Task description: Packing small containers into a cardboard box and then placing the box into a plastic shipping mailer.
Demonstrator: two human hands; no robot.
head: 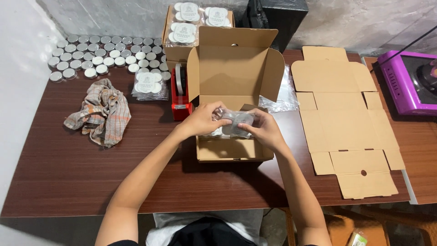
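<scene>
An open brown cardboard box (233,150) sits in the middle of the dark wooden table (68,168), its lid standing up at the back. Over the box, my left hand (203,119) and my right hand (264,130) together hold a clear plastic packet of small round tins (239,123). The left hand grips the packet's left end and the right hand its right end. More packets lie partly hidden inside the box under my hands.
A red tape dispenser (180,93) stands left of the box. Several loose silver tins (102,52) and a bagged set (148,84) lie far left, a checked cloth (101,111) nearer. A flat unfolded carton (346,118) lies right, a purple appliance (409,82) beyond.
</scene>
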